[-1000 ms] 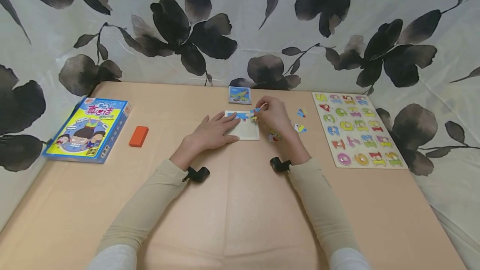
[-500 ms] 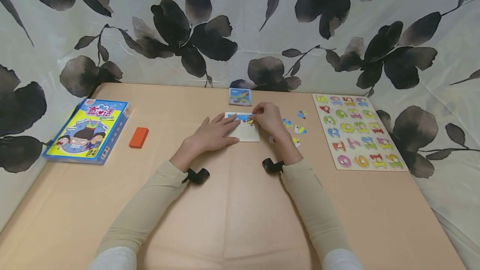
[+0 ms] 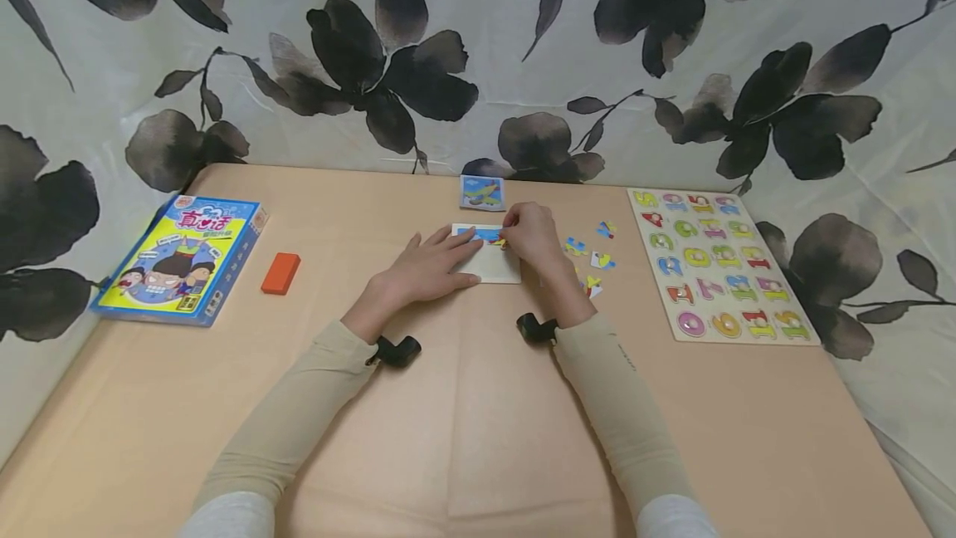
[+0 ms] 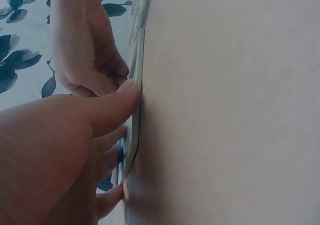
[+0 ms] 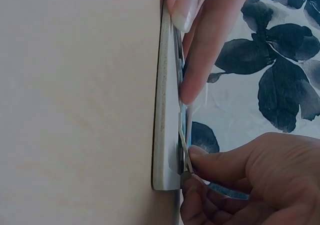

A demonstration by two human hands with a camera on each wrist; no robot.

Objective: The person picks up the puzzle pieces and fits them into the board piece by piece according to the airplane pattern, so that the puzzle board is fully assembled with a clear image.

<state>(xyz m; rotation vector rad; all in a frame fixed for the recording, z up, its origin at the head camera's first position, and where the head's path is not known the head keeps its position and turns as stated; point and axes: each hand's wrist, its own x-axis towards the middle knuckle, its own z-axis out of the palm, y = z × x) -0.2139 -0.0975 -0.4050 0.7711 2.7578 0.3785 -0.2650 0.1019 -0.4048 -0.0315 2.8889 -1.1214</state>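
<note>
White-bordered puzzle tray (image 3: 499, 271) sits mid-table toward the far side, a strip of blue picture filled along its top. Versus one second ago, the right hand (image 3: 532, 232) has come inward over the tray's right edge; back then a blue piece poked out past its fingers. Its forearm shifted left too, uncovering more loose puzzle pieces (image 3: 602, 260). Left hand (image 3: 429, 266) stays put, fingers extended and spread across the tray's left part, pressing, not gripping. Right hand: thumb and finger closed in a pinch on a thin puzzle piece (image 5: 184, 141), which the head view hides; the right wrist view shows it edge-on, tilted against the tray. Same view gives the tray's pale, flat, board-like edge. Left wrist view adds the left thumb lying at the tray's near edge. Loose pieces are small, flat, interlocking, blue/yellow/red/white. Small square picture card (image 3: 481, 193), airplane-like print, just beyond the tray. Farther out: smooth orange block (image 3: 280, 273), rectangular; glossy blue-yellow box (image 3: 179, 260) at left; flat pale board (image 3: 720, 268) with rows of colorful figures at right. Tan table covering (image 3: 388, 447) shows faint creases; wrinkled white cloth (image 3: 515, 23) behind, dark floral print.
</note>
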